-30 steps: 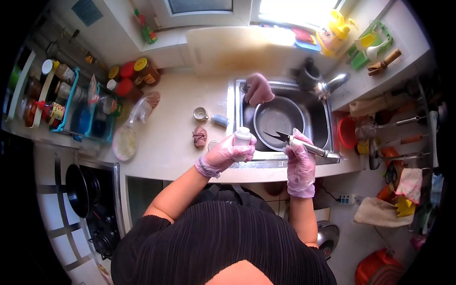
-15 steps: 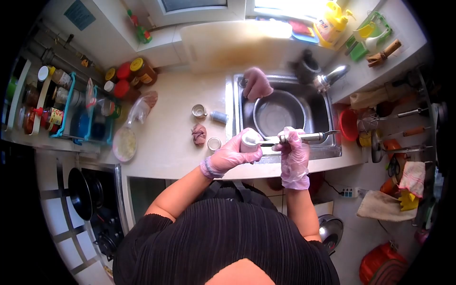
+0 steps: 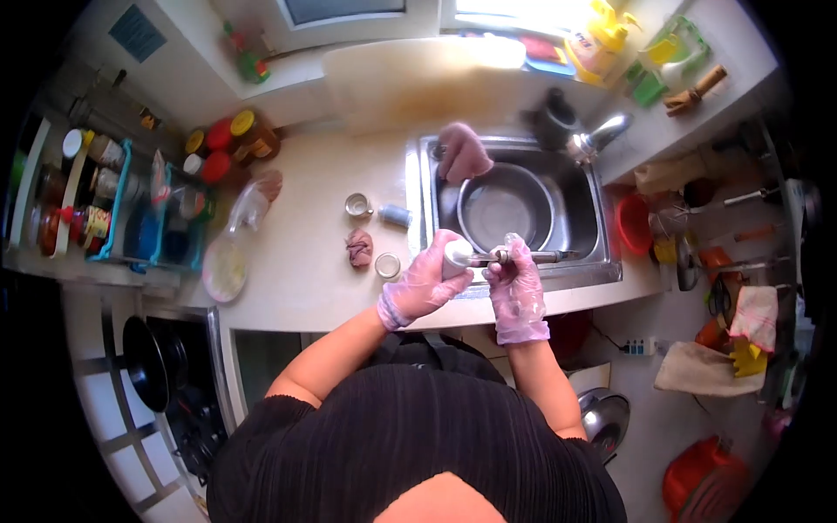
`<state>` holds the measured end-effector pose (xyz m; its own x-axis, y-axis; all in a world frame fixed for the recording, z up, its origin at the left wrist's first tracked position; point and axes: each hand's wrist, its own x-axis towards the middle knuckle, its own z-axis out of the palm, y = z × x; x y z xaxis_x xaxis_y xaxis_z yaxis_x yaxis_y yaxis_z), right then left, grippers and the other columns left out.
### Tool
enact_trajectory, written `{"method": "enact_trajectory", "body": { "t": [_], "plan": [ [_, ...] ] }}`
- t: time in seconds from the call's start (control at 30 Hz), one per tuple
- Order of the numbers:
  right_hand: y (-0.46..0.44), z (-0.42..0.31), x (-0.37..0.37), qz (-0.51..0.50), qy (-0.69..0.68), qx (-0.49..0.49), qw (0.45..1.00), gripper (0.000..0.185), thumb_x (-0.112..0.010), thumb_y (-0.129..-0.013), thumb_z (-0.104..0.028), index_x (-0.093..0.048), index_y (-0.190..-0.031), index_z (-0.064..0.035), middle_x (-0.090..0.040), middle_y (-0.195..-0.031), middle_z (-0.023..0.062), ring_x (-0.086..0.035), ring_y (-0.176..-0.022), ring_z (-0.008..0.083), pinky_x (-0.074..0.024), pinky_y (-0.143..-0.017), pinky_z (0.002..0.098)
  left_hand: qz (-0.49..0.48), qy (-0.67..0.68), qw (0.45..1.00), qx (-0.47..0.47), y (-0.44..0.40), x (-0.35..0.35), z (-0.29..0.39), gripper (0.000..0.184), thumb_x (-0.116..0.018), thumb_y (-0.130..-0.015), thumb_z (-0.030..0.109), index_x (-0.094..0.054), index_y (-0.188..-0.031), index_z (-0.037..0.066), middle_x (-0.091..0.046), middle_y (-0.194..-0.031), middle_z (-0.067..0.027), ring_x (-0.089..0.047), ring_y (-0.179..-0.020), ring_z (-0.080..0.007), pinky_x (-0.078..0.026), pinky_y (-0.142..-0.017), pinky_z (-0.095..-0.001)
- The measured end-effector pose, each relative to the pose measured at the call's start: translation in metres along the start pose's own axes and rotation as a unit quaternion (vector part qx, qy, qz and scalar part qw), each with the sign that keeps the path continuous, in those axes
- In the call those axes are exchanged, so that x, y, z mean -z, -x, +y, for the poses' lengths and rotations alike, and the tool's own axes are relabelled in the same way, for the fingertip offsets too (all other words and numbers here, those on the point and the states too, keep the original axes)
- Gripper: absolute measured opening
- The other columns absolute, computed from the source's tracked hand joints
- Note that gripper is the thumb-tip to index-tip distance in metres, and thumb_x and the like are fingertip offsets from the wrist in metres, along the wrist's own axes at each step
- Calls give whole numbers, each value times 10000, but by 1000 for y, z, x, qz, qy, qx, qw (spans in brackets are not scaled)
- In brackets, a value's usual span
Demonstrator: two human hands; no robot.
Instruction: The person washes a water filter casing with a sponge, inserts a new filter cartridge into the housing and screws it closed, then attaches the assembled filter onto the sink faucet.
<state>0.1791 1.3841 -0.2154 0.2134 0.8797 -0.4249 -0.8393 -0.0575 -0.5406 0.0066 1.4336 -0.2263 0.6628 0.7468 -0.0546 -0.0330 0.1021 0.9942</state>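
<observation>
My left hand (image 3: 425, 281), in a thin clear-pink glove, is wrapped round a small white cylindrical container (image 3: 457, 254). My right hand (image 3: 520, 289), gloved alike, grips a long metal-handled utensil (image 3: 551, 256). The utensil's left end meets the container; whether it is inside or only touching I cannot tell. Both hands are over the counter's front edge by the sink (image 3: 580, 272). Left of them are a small open metal-looking cup (image 3: 357, 206), a grey-blue cylinder (image 3: 396, 214), a crumpled brownish-pink cloth (image 3: 358, 249) and a small round clear jar or lid (image 3: 388, 265).
A round metal basin (image 3: 549, 196) sits in the sink, with a pink cloth (image 3: 464, 155) over its back-left rim. The faucet (image 3: 602, 135) is at the back right. A plate (image 3: 212, 277) and lidded jars (image 3: 253, 135) stand left. Utensils hang right.
My right hand has moved slightly left toward the container, and the utensil has shifted left with it. My left hand keeps its hold. The whole view has shifted a little.
</observation>
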Motion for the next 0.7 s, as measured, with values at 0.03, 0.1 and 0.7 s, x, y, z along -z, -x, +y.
{"method": "enact_trajectory", "body": {
  "t": [0.03, 0.1, 0.7],
  "plan": [
    [1, -1, -5, 27, 37, 17, 999, 209, -671, -923, -252, -616, -1029, -80, -636, -831, 51, -603, -676, 127, -539, -670, 267, 84, -155, 984, -31, -2, -2, -3, 413, -667, -886, 96, -429, -1221, 57, -595, -1012, -100, -620, -872, -192, -509, -754, -339],
    [10, -1, -7, 11, 107, 108, 988, 170, -651, -940, -242, -598, -974, -84, -623, -856, 40, -629, -716, 123, -553, -708, 276, 182, -381, 902, -87, -4, -8, -14, 461, -681, -867, 96, -421, -1244, 42, -609, -942, -169, -646, -763, -279, -519, -674, -390],
    [37, -194, 132, 198, 357, 565, 717, 129, -680, -890, -14, -592, -940, -93, -601, -923, -17, -573, -849, 76, -515, -796, 256, 135, -205, 968, 49, -8, 27, -46, 311, -639, -917, 104, -436, -1145, 42, -573, -853, -50, -574, -712, -159, -475, -631, -314]
  ]
}}
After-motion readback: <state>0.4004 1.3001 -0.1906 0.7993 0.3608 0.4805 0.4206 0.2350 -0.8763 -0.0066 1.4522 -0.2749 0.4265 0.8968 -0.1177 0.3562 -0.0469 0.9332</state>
